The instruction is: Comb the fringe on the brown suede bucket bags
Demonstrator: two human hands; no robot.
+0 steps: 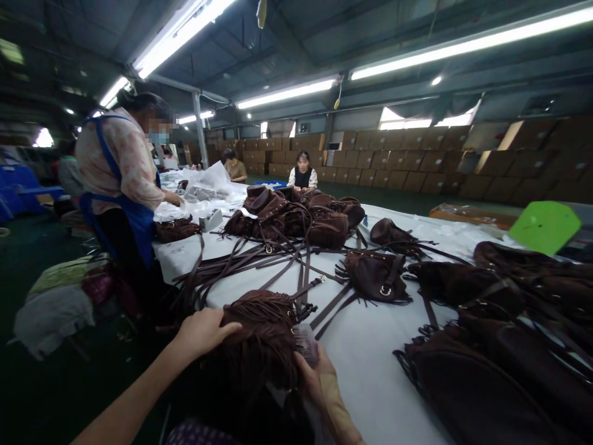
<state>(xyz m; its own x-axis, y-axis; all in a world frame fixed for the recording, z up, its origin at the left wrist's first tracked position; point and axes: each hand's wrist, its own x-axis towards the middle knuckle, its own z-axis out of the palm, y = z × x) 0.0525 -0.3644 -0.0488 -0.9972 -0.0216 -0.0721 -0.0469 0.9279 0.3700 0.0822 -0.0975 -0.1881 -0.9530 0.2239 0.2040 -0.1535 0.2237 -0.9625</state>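
A dark brown fringed bag (259,327) lies at the near edge of the white table. My left hand (206,332) rests on the bag's left side, thumb stretched over the fringe and the other fingers partly hidden behind it. At the bag's right side, my right hand (319,371) grips a pale, see-through comb (306,343), its teeth close to the fringe. Dark straps run from the bag across the table.
Brown bags are piled at the table's middle (296,216), with more along the right (482,377). A person in a blue apron (123,167) stands at the left. Two people sit beyond. A green board (544,227) is at the right.
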